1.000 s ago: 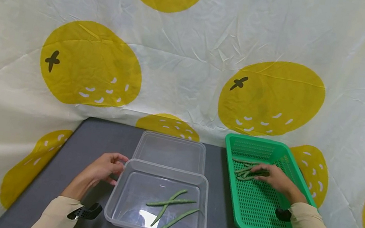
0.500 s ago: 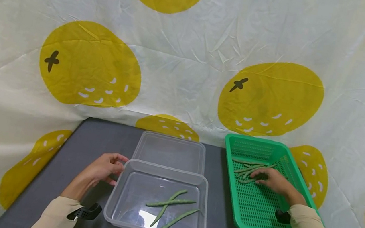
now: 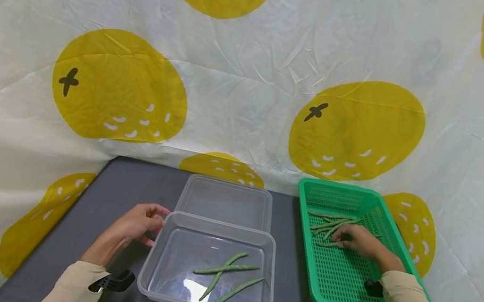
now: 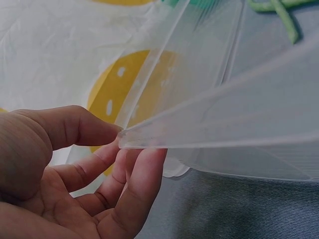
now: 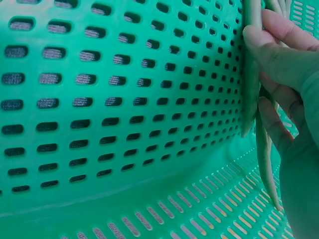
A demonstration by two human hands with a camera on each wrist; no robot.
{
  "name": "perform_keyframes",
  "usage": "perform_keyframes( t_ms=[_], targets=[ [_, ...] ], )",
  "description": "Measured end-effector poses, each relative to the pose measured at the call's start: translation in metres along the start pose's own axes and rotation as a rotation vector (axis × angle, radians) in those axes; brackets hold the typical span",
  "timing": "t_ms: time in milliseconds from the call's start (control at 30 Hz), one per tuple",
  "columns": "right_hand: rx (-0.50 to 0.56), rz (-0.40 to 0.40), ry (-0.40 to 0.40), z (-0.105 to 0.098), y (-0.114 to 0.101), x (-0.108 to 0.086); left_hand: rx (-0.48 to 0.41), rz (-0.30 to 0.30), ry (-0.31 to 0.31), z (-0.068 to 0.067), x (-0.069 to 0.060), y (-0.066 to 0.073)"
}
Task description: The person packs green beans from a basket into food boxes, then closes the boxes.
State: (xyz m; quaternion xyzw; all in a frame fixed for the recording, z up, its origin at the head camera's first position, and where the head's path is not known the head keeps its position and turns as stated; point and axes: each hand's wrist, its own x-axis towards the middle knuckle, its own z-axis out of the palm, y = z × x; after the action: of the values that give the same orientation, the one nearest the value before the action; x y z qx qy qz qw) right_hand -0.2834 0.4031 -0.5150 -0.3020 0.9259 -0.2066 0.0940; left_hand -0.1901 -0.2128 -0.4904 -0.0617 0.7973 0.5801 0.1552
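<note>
The left hand (image 3: 138,223) is at the left rim of a clear plastic container (image 3: 216,228); in the left wrist view the hand (image 4: 99,174) pinches the container's corner (image 4: 144,139) between thumb and fingers. Several green beans (image 3: 238,291) lie inside, two of them crossed. Inside the green basket (image 3: 321,281), the right hand (image 3: 361,241) is at a loose bunch of beans (image 3: 326,224). The right wrist view shows the hand (image 5: 294,74) with thumb and fingertips pinching a green bean (image 5: 251,94); another bean (image 5: 265,159) hangs or lies beside the fingers.
A clear flat lid (image 3: 225,201) lies behind the container on the dark table (image 3: 140,176). Behind and beside the table hangs a white cloth (image 3: 240,107) with yellow fruit prints. The basket stands at the table's right side, near the cloth.
The right hand has shifted slightly toward the basket's near side, and beans around its fingers have changed position. The left hand and the container have stayed in place.
</note>
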Motion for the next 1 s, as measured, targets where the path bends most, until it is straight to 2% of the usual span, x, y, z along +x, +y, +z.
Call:
perform_keyframes(
  t_ms=[300, 500, 700, 833, 1000],
  targets=[
    [0.009, 0.061, -0.049, -0.002, -0.003, 0.001, 0.003, -0.005, -0.004, 0.0, 0.0, 0.001],
    [0.049, 0.07, -0.093, -0.005, -0.005, 0.001, 0.007, -0.003, 0.003, 0.001, 0.002, 0.0],
    [0.056, 0.105, -0.131, -0.012, -0.013, 0.0, 0.002, -0.011, -0.002, -0.001, 0.003, 0.005],
    [0.07, 0.119, -0.122, -0.018, -0.02, -0.002, 0.002, -0.019, -0.013, -0.002, 0.003, 0.008],
    [0.117, 0.087, -0.082, -0.026, -0.027, -0.004, 0.003, -0.029, -0.021, -0.005, 0.004, 0.011]
  ],
)
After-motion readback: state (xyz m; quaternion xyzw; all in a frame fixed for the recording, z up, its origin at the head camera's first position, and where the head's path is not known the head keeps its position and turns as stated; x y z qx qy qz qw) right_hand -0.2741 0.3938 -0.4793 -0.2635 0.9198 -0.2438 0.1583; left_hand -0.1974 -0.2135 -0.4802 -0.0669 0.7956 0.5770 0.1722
